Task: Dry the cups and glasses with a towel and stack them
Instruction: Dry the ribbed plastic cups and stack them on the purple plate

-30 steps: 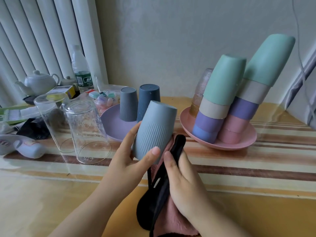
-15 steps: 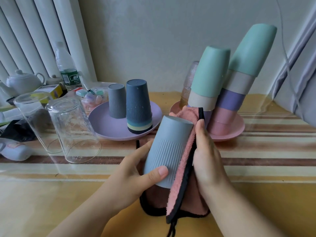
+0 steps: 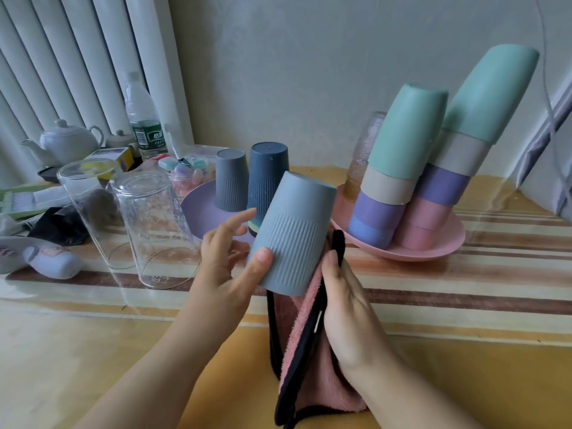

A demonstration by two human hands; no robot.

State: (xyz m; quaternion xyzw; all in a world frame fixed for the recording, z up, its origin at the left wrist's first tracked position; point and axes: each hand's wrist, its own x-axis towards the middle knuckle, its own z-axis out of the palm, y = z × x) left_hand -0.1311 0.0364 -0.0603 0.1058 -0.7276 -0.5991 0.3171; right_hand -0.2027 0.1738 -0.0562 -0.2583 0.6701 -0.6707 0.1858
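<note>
Gripped cup (image 3: 292, 233) in left hand (image 3: 226, 267), towel (image 3: 305, 345) in right hand (image 3: 343, 308); two stacks (image 3: 433, 159) done right, glasses (image 3: 130, 218) untouched left.

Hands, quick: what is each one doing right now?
Left hand: holds the grey-blue ribbed cup, thumb on its side, index finger lifted.
Right hand: holds the pink towel against the cup.
</note>
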